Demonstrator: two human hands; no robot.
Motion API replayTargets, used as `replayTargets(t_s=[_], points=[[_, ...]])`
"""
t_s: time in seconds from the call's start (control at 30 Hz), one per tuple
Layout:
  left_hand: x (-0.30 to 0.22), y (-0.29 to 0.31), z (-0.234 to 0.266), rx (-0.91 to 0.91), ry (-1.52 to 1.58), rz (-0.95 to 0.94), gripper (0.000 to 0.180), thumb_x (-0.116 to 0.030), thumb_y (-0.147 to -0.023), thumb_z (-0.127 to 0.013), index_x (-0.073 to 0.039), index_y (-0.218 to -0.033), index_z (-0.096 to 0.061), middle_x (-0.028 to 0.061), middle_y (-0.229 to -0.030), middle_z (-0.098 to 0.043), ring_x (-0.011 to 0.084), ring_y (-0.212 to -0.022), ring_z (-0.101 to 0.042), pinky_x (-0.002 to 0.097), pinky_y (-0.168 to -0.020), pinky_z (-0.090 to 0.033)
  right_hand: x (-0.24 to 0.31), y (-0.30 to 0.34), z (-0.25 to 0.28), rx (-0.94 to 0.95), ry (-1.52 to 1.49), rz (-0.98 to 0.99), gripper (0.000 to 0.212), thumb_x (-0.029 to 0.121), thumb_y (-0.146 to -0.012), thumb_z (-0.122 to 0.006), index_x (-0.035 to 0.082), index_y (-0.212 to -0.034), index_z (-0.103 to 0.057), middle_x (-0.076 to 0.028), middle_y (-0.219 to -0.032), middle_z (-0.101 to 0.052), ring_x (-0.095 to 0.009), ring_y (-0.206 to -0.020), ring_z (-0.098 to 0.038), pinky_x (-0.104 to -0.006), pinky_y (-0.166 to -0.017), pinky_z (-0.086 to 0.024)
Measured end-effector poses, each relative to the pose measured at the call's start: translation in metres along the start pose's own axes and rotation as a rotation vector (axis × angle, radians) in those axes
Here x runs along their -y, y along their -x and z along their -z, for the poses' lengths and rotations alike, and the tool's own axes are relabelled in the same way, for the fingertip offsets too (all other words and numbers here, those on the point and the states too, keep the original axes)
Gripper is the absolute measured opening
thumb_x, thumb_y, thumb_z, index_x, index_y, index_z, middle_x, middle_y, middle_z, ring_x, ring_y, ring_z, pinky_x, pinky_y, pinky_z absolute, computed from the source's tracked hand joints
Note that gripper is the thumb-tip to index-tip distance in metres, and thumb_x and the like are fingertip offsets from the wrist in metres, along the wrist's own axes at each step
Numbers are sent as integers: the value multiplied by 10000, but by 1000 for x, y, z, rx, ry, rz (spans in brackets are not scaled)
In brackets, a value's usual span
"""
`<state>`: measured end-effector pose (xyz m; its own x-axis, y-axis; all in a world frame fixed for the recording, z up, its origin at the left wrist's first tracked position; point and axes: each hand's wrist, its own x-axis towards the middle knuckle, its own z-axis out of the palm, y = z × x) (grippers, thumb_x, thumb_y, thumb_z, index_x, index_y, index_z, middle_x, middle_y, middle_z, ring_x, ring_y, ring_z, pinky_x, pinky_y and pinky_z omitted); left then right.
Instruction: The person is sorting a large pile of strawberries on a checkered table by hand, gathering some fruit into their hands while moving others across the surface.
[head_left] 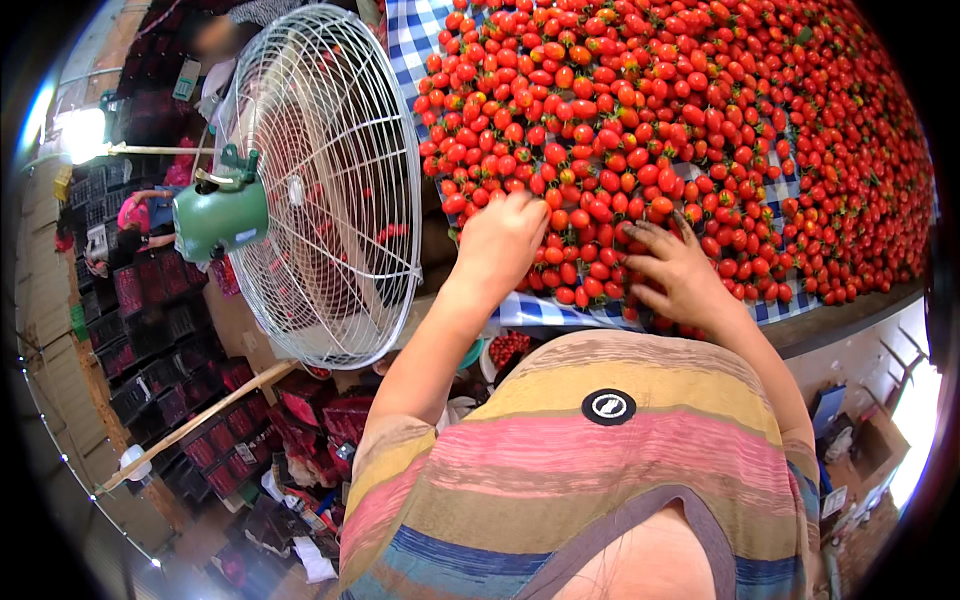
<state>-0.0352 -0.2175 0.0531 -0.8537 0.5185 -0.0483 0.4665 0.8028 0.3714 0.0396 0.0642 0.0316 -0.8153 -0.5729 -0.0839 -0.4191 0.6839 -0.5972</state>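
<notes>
Small red cherry tomatoes, some with green stems, cover the table in a thick layer. At the near left edge of the layer, my left hand rests with its fingers curled down. Its fingertips are hidden, so anything they hold cannot be seen. My right hand lies over the tomatoes nearer the front, fingers spread and touching several of them; its fingertips look dark. A blue-and-white checked cloth lies under the tomatoes and shows at the left, along the front and through gaps at the right.
Close to the table's left side stands a large fan with a wire cage and green motor. Stacked dark crates fill the floor at left. A container of tomatoes sits below the table's front edge. Another person is farther left.
</notes>
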Motion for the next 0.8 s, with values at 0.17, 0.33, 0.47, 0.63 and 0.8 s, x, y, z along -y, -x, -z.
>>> replayTargets(t_s=[0.17,0.33,0.47,0.63,0.8], points=[[-4,-63,-44,-127,-112,-134,238,-129,-843,-675,-132,-1076,-629,74,-956,-636,307,-870,-657,419,-720,-561,-1,1,23,-339,-81,-179,271,113,-867,-704,22,-1122,-688,-157,-1191,-657,-339,-1106,-628,-412,-947,-503],[16,-78,-36,113,-121,65,338,-193,-838,-702,-159,-1151,-580,94,-996,-621,317,-945,-668,457,-724,-563,-27,26,40,-467,45,-328,255,95,-874,-691,14,-1115,-687,-142,-1160,-668,-323,-1071,-642,-415,-942,-500],[3,-81,-50,51,-182,-10,326,-238,-846,-707,-137,-1131,-583,97,-1009,-624,320,-955,-665,469,-750,-557,-47,39,38,-504,51,-442,325,115,-890,-674,16,-1198,-646,-169,-1228,-638,-333,-1164,-600,-416,-1007,-471],[8,-84,-33,-7,-220,143,306,-249,-858,-687,-115,-1116,-590,92,-1029,-660,314,-987,-655,451,-765,-555,-51,25,39,-186,43,-329,457,134,-846,-714,58,-1283,-604,-143,-1212,-617,-339,-1143,-565,-415,-1013,-456],[-45,-72,-15,-116,-241,-65,237,-228,-802,-748,-101,-950,-614,72,-863,-673,279,-890,-643,442,-720,-529,-62,36,25,-297,-4,-356,389,115,-855,-709,60,-1231,-629,-136,-1102,-622,-337,-1098,-581,-413,-938,-494]])
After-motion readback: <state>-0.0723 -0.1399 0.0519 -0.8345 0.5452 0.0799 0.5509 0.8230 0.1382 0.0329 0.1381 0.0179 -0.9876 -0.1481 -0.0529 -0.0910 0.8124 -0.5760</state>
